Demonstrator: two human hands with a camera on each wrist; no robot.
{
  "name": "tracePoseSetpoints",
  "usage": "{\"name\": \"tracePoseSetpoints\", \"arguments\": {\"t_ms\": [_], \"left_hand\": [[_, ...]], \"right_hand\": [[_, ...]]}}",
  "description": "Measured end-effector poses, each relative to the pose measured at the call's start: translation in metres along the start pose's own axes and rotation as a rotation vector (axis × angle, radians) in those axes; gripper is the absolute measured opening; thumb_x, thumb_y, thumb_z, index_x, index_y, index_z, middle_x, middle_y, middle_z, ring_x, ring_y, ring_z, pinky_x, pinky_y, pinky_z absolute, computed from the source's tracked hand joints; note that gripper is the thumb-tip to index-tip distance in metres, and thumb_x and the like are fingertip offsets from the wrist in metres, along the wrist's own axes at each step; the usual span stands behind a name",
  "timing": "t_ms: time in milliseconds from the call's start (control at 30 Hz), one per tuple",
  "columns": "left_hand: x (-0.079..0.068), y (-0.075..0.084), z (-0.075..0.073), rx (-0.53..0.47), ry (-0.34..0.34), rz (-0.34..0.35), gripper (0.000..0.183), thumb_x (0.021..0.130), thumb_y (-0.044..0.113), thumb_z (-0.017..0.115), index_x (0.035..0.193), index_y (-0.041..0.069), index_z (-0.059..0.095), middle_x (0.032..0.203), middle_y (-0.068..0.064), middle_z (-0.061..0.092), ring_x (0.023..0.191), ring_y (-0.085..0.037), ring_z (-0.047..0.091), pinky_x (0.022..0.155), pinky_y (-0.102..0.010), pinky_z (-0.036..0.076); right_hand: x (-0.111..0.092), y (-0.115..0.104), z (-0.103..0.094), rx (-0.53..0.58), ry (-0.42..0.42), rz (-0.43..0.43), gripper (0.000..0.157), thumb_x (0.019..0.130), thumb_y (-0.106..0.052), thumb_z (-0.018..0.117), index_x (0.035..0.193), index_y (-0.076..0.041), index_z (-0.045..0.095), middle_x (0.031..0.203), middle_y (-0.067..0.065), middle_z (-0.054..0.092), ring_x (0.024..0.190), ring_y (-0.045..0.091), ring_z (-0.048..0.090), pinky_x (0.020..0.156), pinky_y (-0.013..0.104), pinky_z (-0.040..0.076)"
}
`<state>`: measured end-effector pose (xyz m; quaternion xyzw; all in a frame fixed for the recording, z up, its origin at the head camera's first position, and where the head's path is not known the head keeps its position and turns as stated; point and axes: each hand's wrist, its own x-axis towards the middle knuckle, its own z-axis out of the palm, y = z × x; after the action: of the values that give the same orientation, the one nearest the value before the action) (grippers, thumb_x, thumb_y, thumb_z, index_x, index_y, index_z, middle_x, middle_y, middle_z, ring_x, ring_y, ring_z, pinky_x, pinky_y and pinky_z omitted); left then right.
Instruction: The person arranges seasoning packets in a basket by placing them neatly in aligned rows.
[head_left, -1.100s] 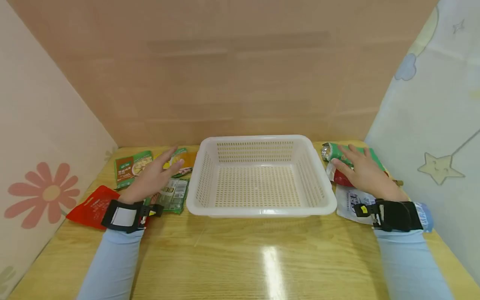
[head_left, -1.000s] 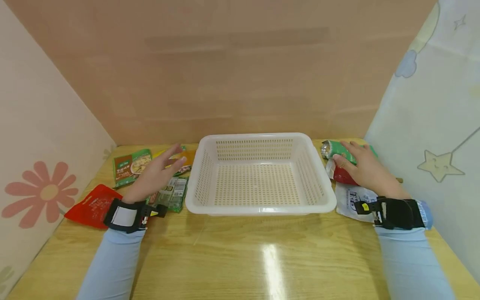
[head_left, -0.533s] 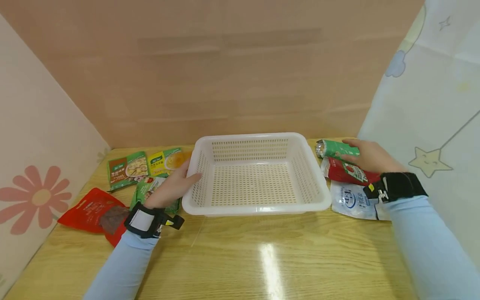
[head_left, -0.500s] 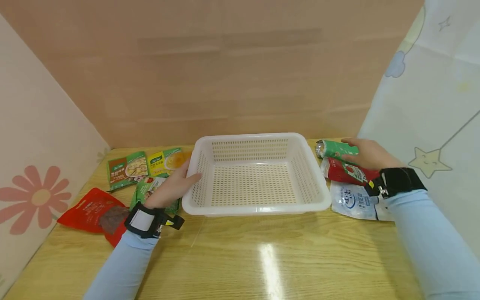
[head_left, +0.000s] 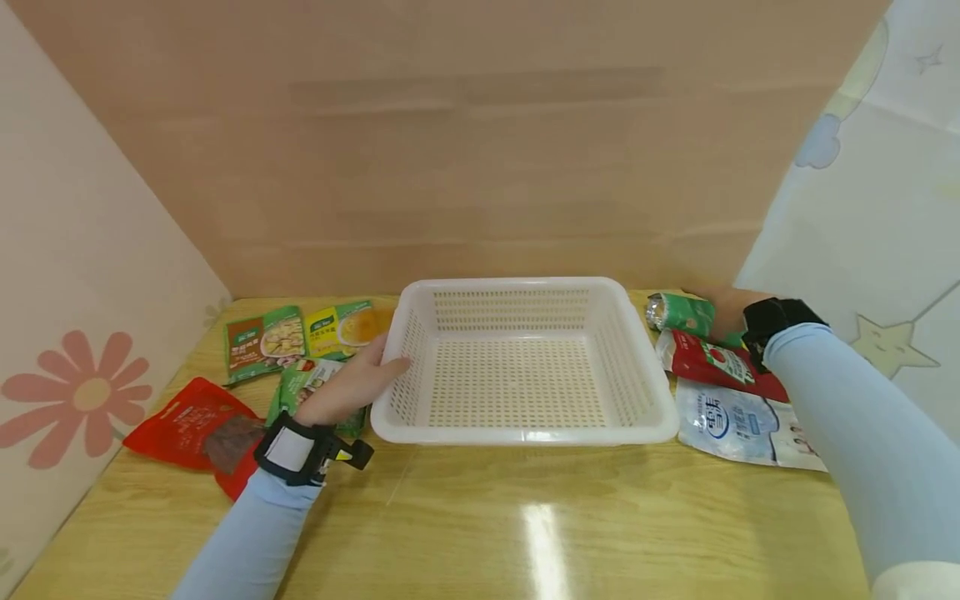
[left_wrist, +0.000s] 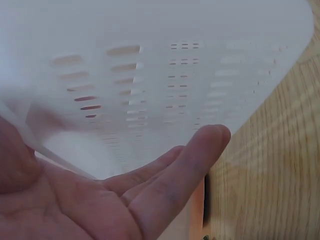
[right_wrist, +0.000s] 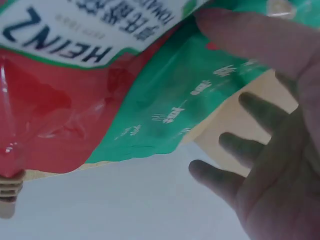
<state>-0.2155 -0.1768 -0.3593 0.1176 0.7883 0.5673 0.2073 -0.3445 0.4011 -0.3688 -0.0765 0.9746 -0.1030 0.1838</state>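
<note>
A white perforated plastic basket (head_left: pixel 525 435) stands mid-table. My left hand (head_left: pixel 352 383) holds its left rim, thumb inside and fingers outside; the left wrist view shows the fingers (left_wrist: pixel 165 195) against the basket wall (left_wrist: pixel 280 30). At the back right, my right hand (head_left: pixel 723 310) is over a green packet (head_left: pixel 682 315) with a silvery end. In the right wrist view its thumb lies at the green packet (right_wrist: pixel 155 105), the other fingers (right_wrist: pixel 220 180) spread beyond the packet's far edge. Just in front lies a red Heinz tomato ketchup pouch (head_left: pixel 708 364).
A white-and-blue pouch (head_left: pixel 738 423) lies in front of the ketchup. Left of the basket are a brown-and-green packet (head_left: pixel 262 343), a yellow packet (head_left: pixel 341 329), a green packet (head_left: pixel 307 377) and a red bag (head_left: pixel 191 425). A brown board (head_left: pixel 480 167) stands behind.
My left hand has moved right from above the packets onto the basket's left rim. My right hand has shifted back, its wrist turning, to the right part of the green packet.
</note>
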Motion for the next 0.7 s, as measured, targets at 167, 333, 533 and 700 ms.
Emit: {"name": "tracePoseSetpoints", "arguments": {"t_ms": [167, 333, 533, 700], "left_hand": [[0.000, 0.000, 0.002, -0.012, -0.032, 0.037, 0.064, 0.103, 0.020, 0.038, 0.159, 0.016, 0.006, 0.139, -0.030, 0.046, 0.107, -0.044, 0.065, 0.075, -0.045, 0.058], [-0.001, 0.001, 0.003, -0.018, -0.035, 0.046, 0.064, 0.103, 0.019, 0.038, 0.159, 0.017, 0.006, 0.140, -0.030, 0.046, 0.107, -0.045, 0.065, 0.074, -0.046, 0.058], [-0.001, 0.001, 0.004, -0.006, -0.026, 0.022, 0.064, 0.102, 0.020, 0.039, 0.158, 0.016, 0.008, 0.139, -0.029, 0.047, 0.107, -0.044, 0.066, 0.073, -0.045, 0.058], [0.000, 0.000, 0.003, 0.005, -0.011, 0.016, 0.064, 0.102, 0.020, 0.039, 0.158, 0.016, 0.008, 0.139, -0.029, 0.047, 0.108, -0.043, 0.066, 0.073, -0.044, 0.058]], "right_hand": [[0.006, 0.004, 0.008, -0.027, -0.004, -0.002, 0.099, 0.060, -0.016, 0.089, 0.145, -0.011, 0.038, 0.115, 0.023, 0.055, 0.098, 0.041, 0.050, 0.076, 0.054, 0.051], [0.012, 0.004, 0.007, 0.000, -0.016, 0.010, 0.096, 0.056, -0.018, 0.092, 0.137, -0.005, 0.042, 0.114, 0.022, 0.056, 0.097, 0.039, 0.050, 0.078, 0.052, 0.050], [0.016, 0.008, 0.009, -0.053, 0.040, -0.019, 0.085, 0.061, -0.030, 0.089, 0.129, -0.001, 0.047, 0.110, 0.020, 0.060, 0.094, 0.036, 0.054, 0.080, 0.052, 0.049], [0.019, 0.004, 0.011, -0.127, 0.124, -0.083, 0.075, 0.069, -0.028, 0.080, 0.127, 0.006, 0.046, 0.106, 0.022, 0.060, 0.091, 0.036, 0.055, 0.082, 0.052, 0.047]]}}
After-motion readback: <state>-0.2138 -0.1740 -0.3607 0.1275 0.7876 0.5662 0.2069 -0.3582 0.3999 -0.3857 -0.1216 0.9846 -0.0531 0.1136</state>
